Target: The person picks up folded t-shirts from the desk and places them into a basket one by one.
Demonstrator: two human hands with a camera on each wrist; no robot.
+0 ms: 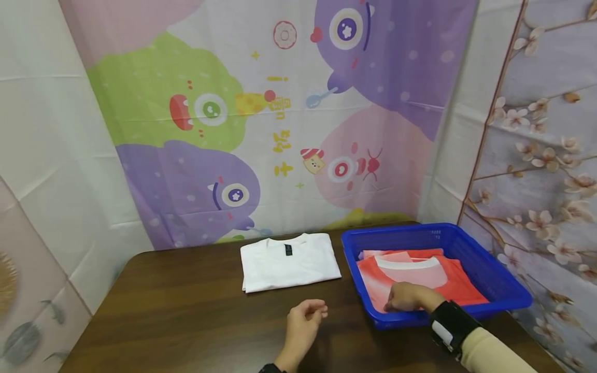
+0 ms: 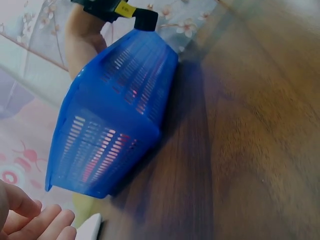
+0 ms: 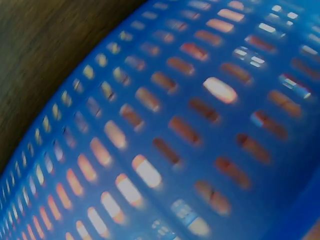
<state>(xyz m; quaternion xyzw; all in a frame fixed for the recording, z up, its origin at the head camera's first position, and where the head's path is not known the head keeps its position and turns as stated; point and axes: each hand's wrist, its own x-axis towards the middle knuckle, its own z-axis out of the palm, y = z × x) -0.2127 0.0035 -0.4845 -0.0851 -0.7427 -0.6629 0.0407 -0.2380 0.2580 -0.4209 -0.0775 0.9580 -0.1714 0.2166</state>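
My right hand (image 1: pixel 404 298) pinches the folded orange shirt (image 1: pixel 420 282) inside the blue basket (image 1: pixel 489 274) at lower right, my left hand (image 1: pixel 303 318) hangs loosely curled and empty, and I fear a one-handed lift could undo the folds.

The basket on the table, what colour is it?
The basket is bright blue, clearest in the head view.

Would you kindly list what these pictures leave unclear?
- Right hand: head view hides its fingertips against the red shirt; grip unclear.
- Right wrist view: blurred basket wall fills it; the hand is absent.
- Left wrist view: only fingertips show, cut by the edge.
- White shirt: label too small to read.
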